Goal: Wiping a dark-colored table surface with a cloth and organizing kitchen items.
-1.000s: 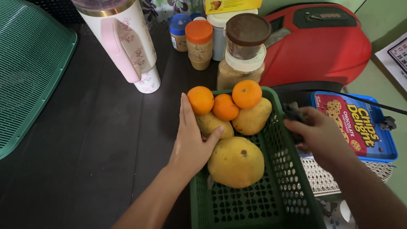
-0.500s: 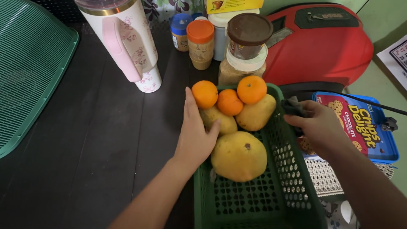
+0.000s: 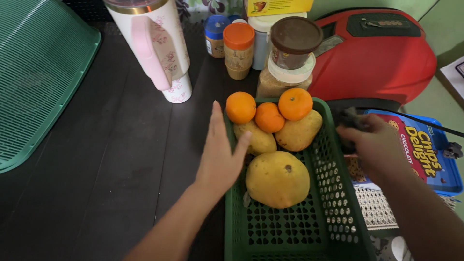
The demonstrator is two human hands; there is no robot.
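On the dark wooden table the green perforated plastic basket holds yellow fruits and three oranges. My left hand, fingers flat and together, rests on its left rim. My right hand is closed around a small dark object at the right rim. I judge that I am steadying the basket; any next move needs a firm grip on both sides.

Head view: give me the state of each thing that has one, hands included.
Green basket: upright, holding fruit.
Left hand: open, flat along the basket's left rim.
Right hand: closed on a small dark object.
Orange-lidded jar: lidded.
Brown-lidded jar: lidded, stacked on another jar.
Floral tumbler: upright.
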